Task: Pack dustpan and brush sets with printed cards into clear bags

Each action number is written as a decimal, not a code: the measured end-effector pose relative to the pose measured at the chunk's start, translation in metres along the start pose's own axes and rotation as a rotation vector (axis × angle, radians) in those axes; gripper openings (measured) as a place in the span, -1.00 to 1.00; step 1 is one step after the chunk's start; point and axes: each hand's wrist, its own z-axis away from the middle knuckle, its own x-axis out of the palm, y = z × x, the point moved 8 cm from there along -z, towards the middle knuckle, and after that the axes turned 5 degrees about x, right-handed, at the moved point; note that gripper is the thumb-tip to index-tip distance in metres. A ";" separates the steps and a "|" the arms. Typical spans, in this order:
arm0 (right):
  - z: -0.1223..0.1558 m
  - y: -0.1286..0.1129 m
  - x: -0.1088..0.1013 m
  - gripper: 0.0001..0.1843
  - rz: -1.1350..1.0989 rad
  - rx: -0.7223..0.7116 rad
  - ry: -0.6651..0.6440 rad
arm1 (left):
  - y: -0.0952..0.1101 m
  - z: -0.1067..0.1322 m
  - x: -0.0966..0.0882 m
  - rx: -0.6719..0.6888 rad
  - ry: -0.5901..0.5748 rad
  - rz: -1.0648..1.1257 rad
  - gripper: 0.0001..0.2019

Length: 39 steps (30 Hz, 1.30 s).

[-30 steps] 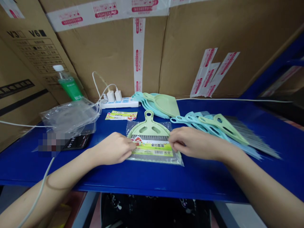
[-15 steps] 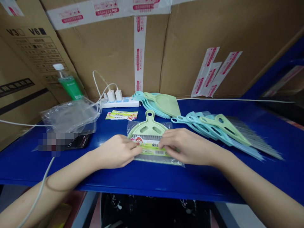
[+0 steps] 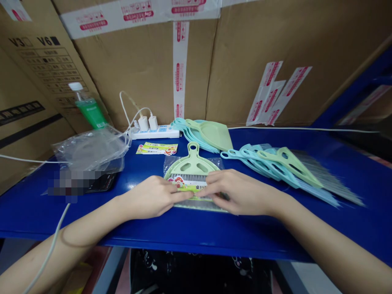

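Observation:
A light green dustpan and brush set (image 3: 193, 154) lies flat in a clear plastic bag (image 3: 217, 161), handle away from me. Across its grey bristles runs a printed card label (image 3: 187, 186) with red mushrooms. My left hand (image 3: 153, 198) rests on the lower left of the bag, its index finger stretched along the label. From the right, my right hand (image 3: 241, 192) reaches over the bag, index finger extended to the label with the other fingers bent. The two index fingertips nearly meet. Neither hand grips anything that I can see.
Blue and green dustpans (image 3: 216, 134) are stacked at the back, brushes (image 3: 275, 163) fanned out at right. Loose labels (image 3: 157, 148), a power strip (image 3: 165, 132), clear bags (image 3: 92, 149) and a green bottle (image 3: 92, 111) stand at left. Cardboard boxes (image 3: 137, 69) wall the back.
My left index finger has stretched to the right along the label. My right index finger has extended left and down, so the fingertips are now close together. The set has not moved.

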 end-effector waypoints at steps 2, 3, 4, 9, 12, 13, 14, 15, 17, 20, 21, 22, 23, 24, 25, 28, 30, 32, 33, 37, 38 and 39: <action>0.000 0.001 0.000 -0.58 -0.003 0.008 -0.006 | -0.001 0.001 0.000 -0.019 -0.006 0.040 -0.59; 0.000 0.001 0.000 -0.58 -0.010 0.013 -0.008 | -0.002 0.001 0.000 -0.026 -0.006 0.059 -0.59; 0.000 0.001 0.000 -0.59 -0.017 0.016 -0.009 | -0.002 0.001 -0.001 -0.029 -0.005 0.078 -0.59; 0.000 0.002 -0.001 -0.60 -0.034 0.032 -0.008 | -0.003 0.002 -0.002 -0.043 -0.002 0.135 -0.61; 0.001 0.001 -0.001 -0.57 -0.044 0.027 -0.002 | -0.004 0.003 -0.002 -0.050 -0.012 0.141 -0.60; 0.001 0.001 -0.001 -0.56 -0.045 0.023 0.000 | -0.004 0.003 -0.001 -0.053 -0.018 0.140 -0.60; 0.001 0.001 -0.001 -0.55 -0.044 0.021 0.001 | -0.004 0.003 -0.001 -0.057 -0.024 0.137 -0.60; 0.000 0.001 -0.001 -0.54 -0.042 0.020 0.000 | -0.005 0.003 0.000 -0.060 -0.028 0.135 -0.61; 0.000 0.001 -0.001 -0.55 -0.041 0.027 -0.005 | -0.004 0.003 0.001 -0.061 -0.028 0.132 -0.63; -0.001 0.002 -0.001 -0.55 -0.058 0.052 -0.007 | -0.004 0.003 0.001 -0.060 -0.019 0.136 -0.64; -0.001 0.003 -0.001 -0.55 -0.065 0.060 -0.006 | -0.004 0.003 0.001 -0.061 -0.018 0.138 -0.64; 0.000 0.003 -0.001 -0.56 -0.070 0.064 -0.006 | -0.004 0.003 0.001 -0.064 -0.018 0.138 -0.64; 0.000 0.004 -0.002 -0.56 -0.073 0.066 -0.005 | -0.005 0.003 0.001 -0.066 -0.018 0.139 -0.64; 0.000 0.004 -0.002 -0.56 -0.071 0.063 -0.003 | -0.005 0.003 0.001 -0.067 -0.017 0.136 -0.64; 0.001 0.004 -0.002 -0.56 -0.067 0.059 0.002 | -0.005 0.003 0.001 -0.066 -0.016 0.131 -0.62; 0.001 0.003 -0.002 -0.54 -0.052 0.038 0.015 | -0.004 0.003 0.001 -0.054 -0.007 0.122 -0.57; 0.001 0.003 0.000 -0.53 -0.047 0.033 0.011 | -0.004 0.002 0.001 -0.048 -0.004 0.128 -0.55; 0.000 0.004 0.000 -0.51 -0.046 0.036 0.008 | -0.004 0.001 0.001 -0.047 -0.006 0.135 -0.56; 0.000 0.004 0.001 -0.50 -0.046 0.039 0.008 | -0.004 0.001 0.001 -0.049 -0.009 0.136 -0.57; 0.000 0.004 0.000 -0.49 -0.052 0.054 0.020 | -0.006 0.001 0.002 -0.071 -0.039 0.130 -0.59; 0.000 0.004 -0.001 -0.49 -0.054 0.059 0.023 | -0.006 0.001 0.003 -0.074 -0.043 0.130 -0.58; 0.000 0.004 -0.001 -0.50 -0.055 0.064 0.024 | -0.006 0.001 0.003 -0.076 -0.044 0.131 -0.58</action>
